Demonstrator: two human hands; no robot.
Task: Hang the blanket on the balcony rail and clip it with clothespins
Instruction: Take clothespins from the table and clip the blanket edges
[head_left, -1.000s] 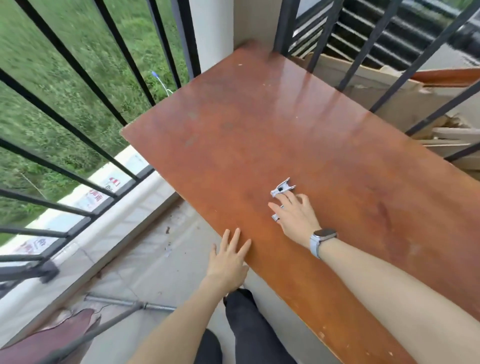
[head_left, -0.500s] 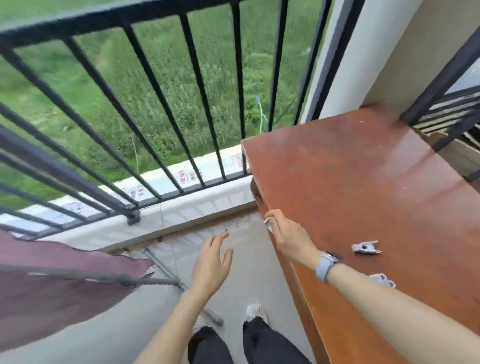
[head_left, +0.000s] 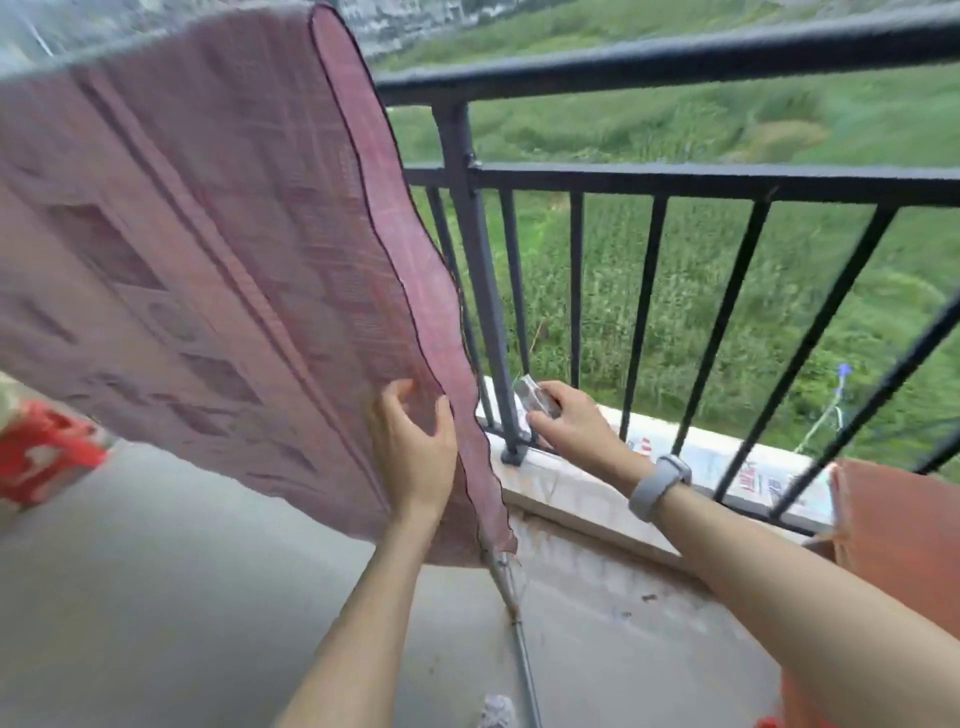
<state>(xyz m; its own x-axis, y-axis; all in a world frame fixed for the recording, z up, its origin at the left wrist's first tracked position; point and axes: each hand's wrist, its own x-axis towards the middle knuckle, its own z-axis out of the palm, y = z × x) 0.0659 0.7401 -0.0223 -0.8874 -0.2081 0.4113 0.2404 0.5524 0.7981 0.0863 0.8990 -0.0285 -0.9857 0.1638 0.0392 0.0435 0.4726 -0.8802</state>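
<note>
1. Since half a second ago the view has swung left from the red-brown table to the hung blanket (head_left: 197, 249), and both hands have come up to its right edge; the right hand (head_left: 566, 423), which was at the table's near corner, now sits by the railing post (head_left: 480, 291).
2. That hand is curled around a pale clothespin (head_left: 535, 395), pinched between thumb and fingers; blur hides whether the pin is squeezed open.
3. Left hand (head_left: 413, 452) is spread flat against the blanket near its lower right edge, thumb on the near face, steadying the cloth rather than gripping it.
4. Draped over the top rail (head_left: 675, 62), the pink blanket fills the left of the scene; hanging looks done and clipping looks to be the step in hand.
5. Its dark-stitched right edge falls just left of the post, and the lower corner brushes a metal pole (head_left: 511, 613) lying on the floor.
6. To the right the rail is bare and the bars are open, so there is free room to lift the pin up to the rail; the table corner (head_left: 893, 525) crowds only the far right, near the right forearm.
7. A red object (head_left: 41, 457) sits low at far left, well clear.
</note>
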